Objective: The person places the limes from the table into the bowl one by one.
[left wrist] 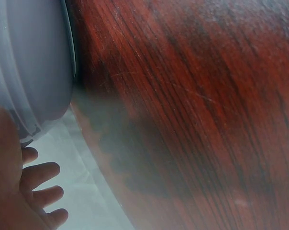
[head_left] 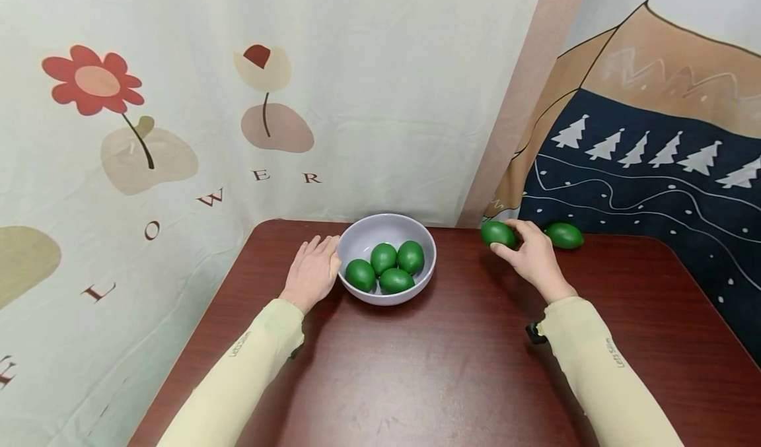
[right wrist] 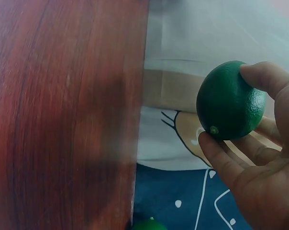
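A light grey-purple bowl (head_left: 386, 226) stands at the far side of the table, with several green limes (head_left: 396, 280) inside. My left hand (head_left: 312, 272) rests against the bowl's left outer wall, its fingers extended. In the left wrist view the thumb side of that hand (left wrist: 15, 187) meets the bowl (left wrist: 34, 57). To the right of the bowl, my right hand (head_left: 532, 255) holds a green lime (head_left: 498, 234) between thumb and fingers; in the right wrist view the lime (right wrist: 228, 103) appears raised off the table. Another lime (head_left: 565, 236) lies just right of this hand.
The dark red-brown wooden table (head_left: 416, 374) ends at a back edge close behind the bowl. A pale printed curtain (head_left: 392, 103) hangs behind it, and a dark blue cloth with white trees (head_left: 642, 176) is at the right.
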Demonstrator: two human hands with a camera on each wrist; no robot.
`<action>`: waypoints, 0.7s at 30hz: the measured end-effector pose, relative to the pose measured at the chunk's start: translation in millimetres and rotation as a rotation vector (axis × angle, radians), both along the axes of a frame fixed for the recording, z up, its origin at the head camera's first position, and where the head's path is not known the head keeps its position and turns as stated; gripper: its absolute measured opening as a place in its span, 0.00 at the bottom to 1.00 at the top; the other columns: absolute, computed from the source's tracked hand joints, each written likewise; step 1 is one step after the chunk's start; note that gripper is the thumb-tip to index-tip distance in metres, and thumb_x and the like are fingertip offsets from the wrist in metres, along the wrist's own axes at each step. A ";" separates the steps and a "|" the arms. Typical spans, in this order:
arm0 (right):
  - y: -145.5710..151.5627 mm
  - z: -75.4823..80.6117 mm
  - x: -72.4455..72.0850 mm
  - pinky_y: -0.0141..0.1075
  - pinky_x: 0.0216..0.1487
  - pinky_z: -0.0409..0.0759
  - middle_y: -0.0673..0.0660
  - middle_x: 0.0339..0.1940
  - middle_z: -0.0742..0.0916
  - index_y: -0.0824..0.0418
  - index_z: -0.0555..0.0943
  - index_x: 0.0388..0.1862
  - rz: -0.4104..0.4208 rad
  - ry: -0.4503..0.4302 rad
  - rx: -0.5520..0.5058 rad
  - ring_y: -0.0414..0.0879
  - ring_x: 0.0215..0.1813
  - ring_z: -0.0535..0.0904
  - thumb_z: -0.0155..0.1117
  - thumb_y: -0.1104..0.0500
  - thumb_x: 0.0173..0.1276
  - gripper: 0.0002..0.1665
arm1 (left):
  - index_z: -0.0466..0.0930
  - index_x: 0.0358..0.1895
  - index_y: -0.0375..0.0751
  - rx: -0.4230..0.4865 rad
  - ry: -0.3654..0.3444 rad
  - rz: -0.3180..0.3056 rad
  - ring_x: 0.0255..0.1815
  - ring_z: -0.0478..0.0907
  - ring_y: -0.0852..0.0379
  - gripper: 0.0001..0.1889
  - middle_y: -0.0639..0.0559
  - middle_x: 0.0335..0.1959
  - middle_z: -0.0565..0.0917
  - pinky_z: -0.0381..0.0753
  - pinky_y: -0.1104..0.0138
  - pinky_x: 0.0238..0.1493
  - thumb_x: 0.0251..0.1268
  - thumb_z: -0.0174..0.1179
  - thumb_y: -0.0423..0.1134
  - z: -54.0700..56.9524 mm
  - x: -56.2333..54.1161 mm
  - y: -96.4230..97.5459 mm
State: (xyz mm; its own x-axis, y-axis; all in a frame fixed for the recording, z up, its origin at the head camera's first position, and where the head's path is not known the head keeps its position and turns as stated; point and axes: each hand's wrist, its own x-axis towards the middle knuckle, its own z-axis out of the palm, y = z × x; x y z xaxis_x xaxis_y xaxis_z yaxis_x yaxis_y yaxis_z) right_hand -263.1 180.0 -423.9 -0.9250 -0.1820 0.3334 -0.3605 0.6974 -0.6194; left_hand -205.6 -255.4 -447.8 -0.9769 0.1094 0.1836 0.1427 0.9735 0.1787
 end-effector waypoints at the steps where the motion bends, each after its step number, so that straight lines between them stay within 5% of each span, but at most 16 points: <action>1: -0.8 -0.3 -0.4 0.55 0.50 0.78 0.72 0.54 0.81 0.71 0.77 0.65 0.002 0.005 -0.003 0.64 0.50 0.78 0.73 0.60 0.67 0.31 | 0.66 0.78 0.37 0.002 -0.001 0.000 0.80 0.60 0.36 0.28 0.40 0.76 0.72 0.52 0.45 0.82 0.82 0.36 0.43 0.2 0.0 0.2; 21: -25.0 7.3 -1.8 0.55 0.52 0.79 0.70 0.54 0.81 0.70 0.77 0.64 0.040 0.007 -0.034 0.64 0.51 0.80 0.74 0.60 0.66 0.31 | 0.67 0.77 0.38 0.003 -0.006 -0.001 0.80 0.60 0.36 0.28 0.40 0.75 0.72 0.54 0.44 0.82 0.82 0.37 0.43 3.9 2.6 2.2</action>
